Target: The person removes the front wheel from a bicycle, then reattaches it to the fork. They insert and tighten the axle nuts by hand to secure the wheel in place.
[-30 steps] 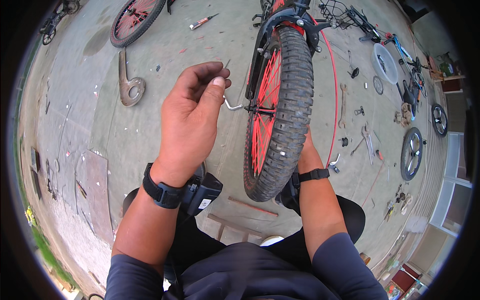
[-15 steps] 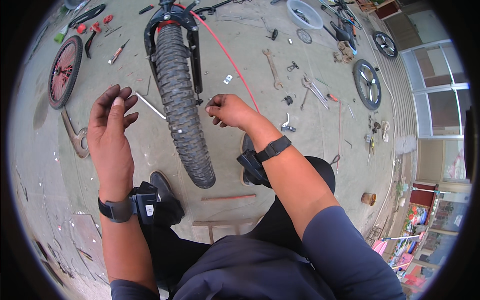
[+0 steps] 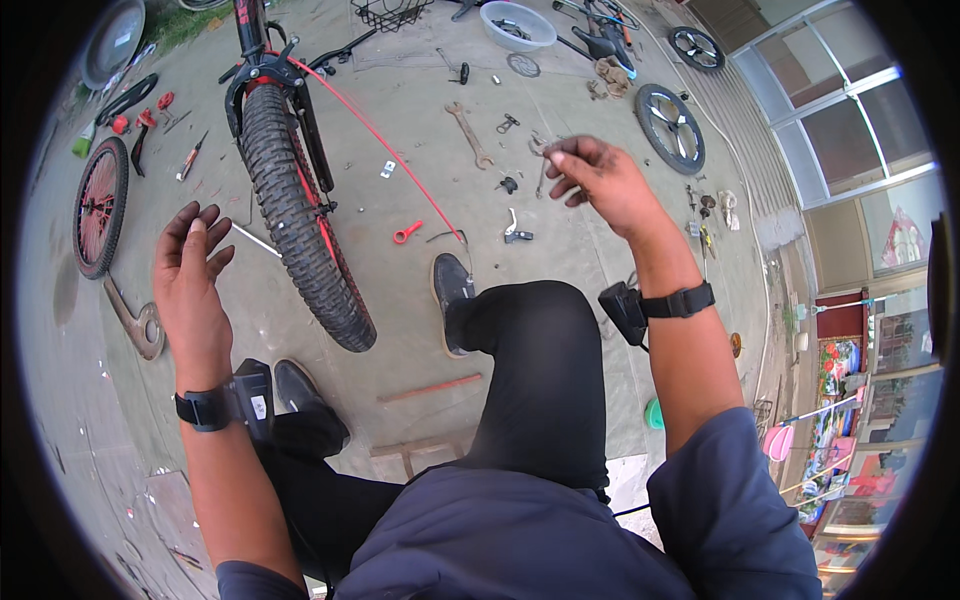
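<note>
A bicycle's front wheel (image 3: 268, 170) with a knobbly black tyre stands between my arms, held in a black fork (image 3: 312, 140). Left of it, my left hand (image 3: 195, 275) hovers palm inward, fingers loosely bent and apart, touching nothing. My right hand (image 3: 612, 188) is raised well to the right of the wheel. Its thumb and forefinger press together; anything between them is too small to make out. Behind those fingertips, spanners (image 3: 541, 185) lie partly covered on the floor. A red cable (image 3: 385, 140) runs from the fork down towards my right shoe.
On the floor lie an open-ended wrench (image 3: 468, 135), a brake lever (image 3: 516, 230), a red ring-shaped tool (image 3: 407, 233) and a pale rod (image 3: 257, 240). Loose wheels stand left (image 3: 100, 207) and right (image 3: 670, 130). A translucent tub (image 3: 518, 28) of parts sits at the back.
My right hand has moved from beside the fork out to the right. The view has shifted, so the wheel appears farther left, and my right leg now shows more.
</note>
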Motion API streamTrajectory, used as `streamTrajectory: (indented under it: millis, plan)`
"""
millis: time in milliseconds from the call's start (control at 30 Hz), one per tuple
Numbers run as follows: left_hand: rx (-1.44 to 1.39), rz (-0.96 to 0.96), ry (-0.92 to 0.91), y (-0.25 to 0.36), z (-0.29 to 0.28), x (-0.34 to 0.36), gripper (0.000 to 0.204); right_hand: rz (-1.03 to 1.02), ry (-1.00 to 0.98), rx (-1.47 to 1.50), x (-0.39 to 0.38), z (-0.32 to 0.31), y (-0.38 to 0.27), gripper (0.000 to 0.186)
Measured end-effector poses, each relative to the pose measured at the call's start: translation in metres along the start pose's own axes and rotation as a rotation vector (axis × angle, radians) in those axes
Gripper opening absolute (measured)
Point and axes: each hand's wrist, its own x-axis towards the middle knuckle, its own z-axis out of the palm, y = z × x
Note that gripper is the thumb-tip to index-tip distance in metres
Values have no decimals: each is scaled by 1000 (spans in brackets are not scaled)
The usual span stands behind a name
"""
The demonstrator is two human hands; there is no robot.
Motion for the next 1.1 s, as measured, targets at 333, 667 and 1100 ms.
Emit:
streamTrajectory:
  millis: [333, 667, 1100]
  plan:
    - [47, -36, -108, -2, -6, -16, 46, 669, 130, 178, -236, -22, 259, 19]
    - [181, 12, -73, 22, -63, -51, 49, 831, 93, 249, -309, 47, 331, 33]
    - [97, 3, 70, 33, -141, -119, 50, 626, 15, 166, -293, 56, 331, 33]
